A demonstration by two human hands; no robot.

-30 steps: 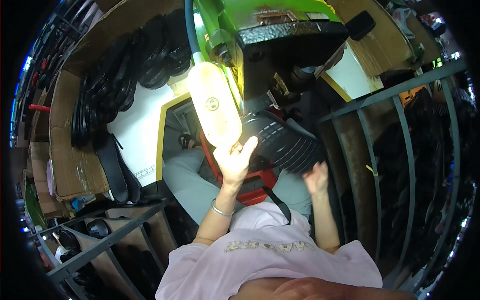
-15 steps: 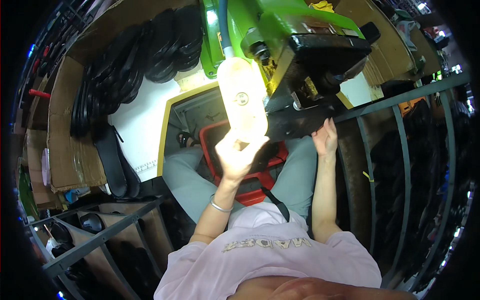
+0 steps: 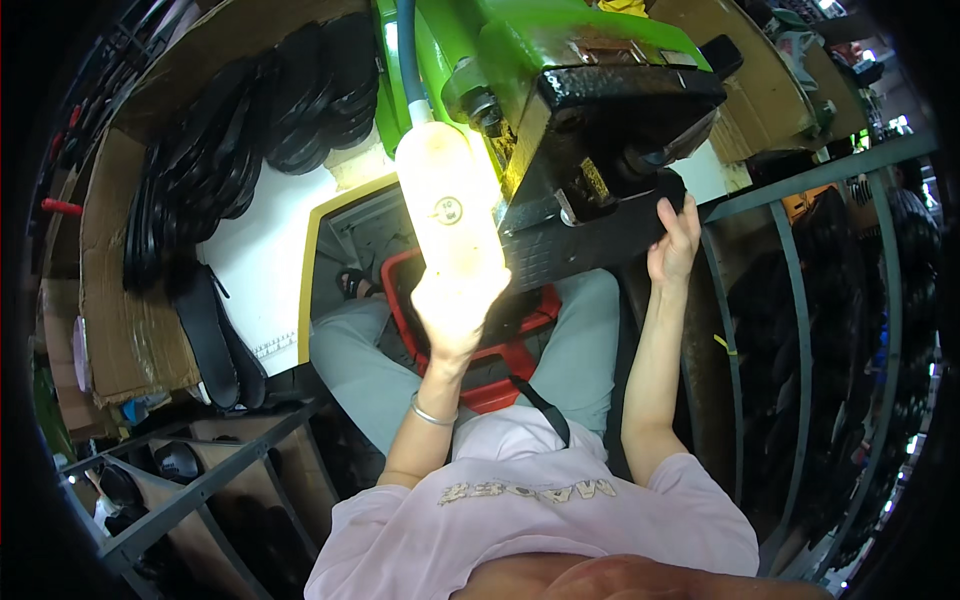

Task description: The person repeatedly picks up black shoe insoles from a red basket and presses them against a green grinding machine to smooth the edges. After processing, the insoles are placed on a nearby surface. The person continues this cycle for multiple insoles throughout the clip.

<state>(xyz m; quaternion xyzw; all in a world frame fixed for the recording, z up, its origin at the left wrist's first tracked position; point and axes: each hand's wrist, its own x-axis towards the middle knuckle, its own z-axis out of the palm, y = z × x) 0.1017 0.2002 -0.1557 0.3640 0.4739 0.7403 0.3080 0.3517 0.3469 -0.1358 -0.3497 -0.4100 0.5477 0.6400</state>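
Observation:
A long black shoe sole [image 3: 600, 243] lies under the dark head of a green machine [image 3: 620, 110]. My right hand [image 3: 674, 243] is at its right end, thumb and fingers against the rounded tip. Toward the sole's left end is my left hand [image 3: 455, 308], strongly lit and overexposed. Its fingertips are lost in glare and behind the lamp, so its grip cannot be made out. The glowing oval lamp [image 3: 447, 210], with a small round mark in its middle, hangs from a grey-blue flexible neck [image 3: 408, 55] just above that hand.
A cardboard box [image 3: 110, 240] on the left holds several stacked black soles [image 3: 200, 150]. Two dark soles [image 3: 215, 340] lean at the white tabletop's [image 3: 255, 260] edge. Metal-framed racks [image 3: 800, 290] stand at both sides. A red stool [image 3: 490, 380] shows between my legs.
My right hand has moved up and right and now meets the sole's tip. The sole shows farther right under the machine head. The whole view has shifted slightly.

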